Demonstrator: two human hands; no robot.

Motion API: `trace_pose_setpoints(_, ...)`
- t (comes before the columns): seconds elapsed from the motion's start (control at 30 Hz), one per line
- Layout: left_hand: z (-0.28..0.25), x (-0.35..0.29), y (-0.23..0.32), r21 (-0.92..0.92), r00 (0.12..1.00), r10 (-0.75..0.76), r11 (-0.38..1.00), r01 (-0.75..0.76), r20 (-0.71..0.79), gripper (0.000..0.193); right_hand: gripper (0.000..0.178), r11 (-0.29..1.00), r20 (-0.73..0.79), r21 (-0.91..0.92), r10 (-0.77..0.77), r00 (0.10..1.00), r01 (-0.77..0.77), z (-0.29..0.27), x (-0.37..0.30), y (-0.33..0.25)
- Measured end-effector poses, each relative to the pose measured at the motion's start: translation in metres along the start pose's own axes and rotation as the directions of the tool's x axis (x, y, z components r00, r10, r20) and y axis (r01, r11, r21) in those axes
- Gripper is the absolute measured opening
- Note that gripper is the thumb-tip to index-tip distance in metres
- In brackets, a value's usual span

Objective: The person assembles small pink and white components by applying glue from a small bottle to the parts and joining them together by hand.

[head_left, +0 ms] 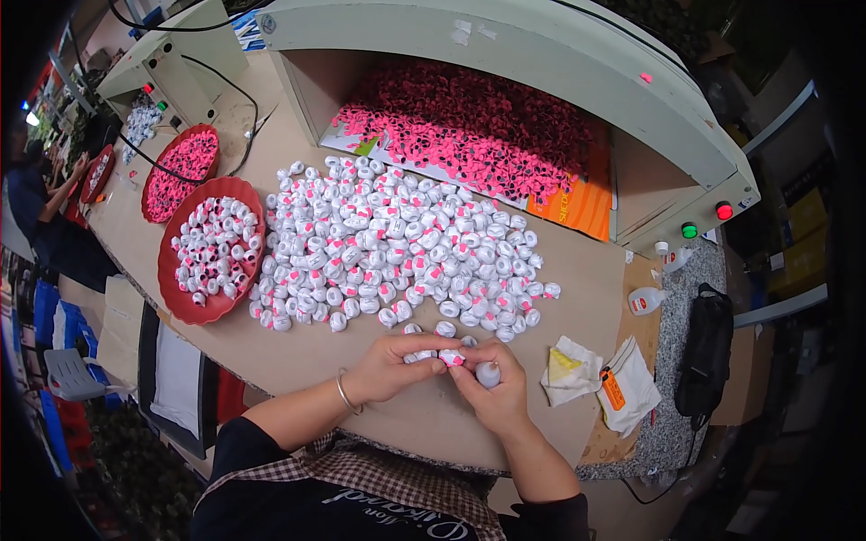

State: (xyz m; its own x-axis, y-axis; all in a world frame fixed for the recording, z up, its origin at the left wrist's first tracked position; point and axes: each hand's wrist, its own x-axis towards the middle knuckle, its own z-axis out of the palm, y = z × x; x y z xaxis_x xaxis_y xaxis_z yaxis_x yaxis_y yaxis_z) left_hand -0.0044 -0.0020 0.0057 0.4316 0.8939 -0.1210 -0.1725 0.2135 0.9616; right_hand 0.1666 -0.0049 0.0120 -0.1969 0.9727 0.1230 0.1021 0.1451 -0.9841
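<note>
My left hand (386,365), with a bracelet at its wrist, is closed with its fingertips on a small white-and-pink rounded piece (454,358). Fingers of my right hand (502,397) meet it at that piece. Tucked in the right hand is a white, round-ended object (488,374) like a small squeeze bottle; its other end is hidden. Just beyond my fingers spreads a wide pile of similar white rounded pieces (388,239) with pink parts. A few loose ones lie close to my fingertips, partly covered by the left hand.
Behind the pile, a pale box-like housing (505,41) arches over a heap of small pink parts (460,135). Red trays (194,311) stand left. At right lie a squeeze bottle (644,301), folded cloths (629,397) and a black bag (705,356). Another person (54,212) is at far left.
</note>
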Motion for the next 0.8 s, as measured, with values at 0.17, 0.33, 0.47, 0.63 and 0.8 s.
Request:
trace_pose_setpoints(0.17,0.001,0.001,0.001,-0.025,1.0,0.01,1.0,-0.01,0.016,0.031,0.02,0.999,-0.009,-0.027,-0.029,1.0,0.029,-0.002,0.002,-0.002)
trace_pose_setpoints(0.33,-0.001,0.004,-0.005,-0.356,0.998,-0.06,0.932,0.066,0.028,0.033,0.02,0.995,-0.025,-0.086,-0.059,0.998,0.057,0.001,0.007,-0.005)
trace_pose_setpoints(0.47,-0.003,-0.002,-0.003,-0.457,0.996,-0.094,0.885,0.085,0.003,0.035,0.021,0.999,0.011,-0.048,0.026,1.0,-0.026,0.003,0.006,-0.003)
trace_pose_setpoints(0.63,-0.026,-0.013,0.011,-0.655,0.969,-0.112,0.753,-0.063,-0.221,0.031,0.024,0.957,-0.053,0.22,0.203,0.978,-0.187,0.002,0.001,-0.006)
trace_pose_setpoints(0.8,-0.085,-0.031,0.025,-0.765,0.805,0.115,0.259,-0.59,-0.582,0.029,0.028,0.96,-0.069,0.197,0.213,0.975,-0.196,0.002,-0.001,-0.003)
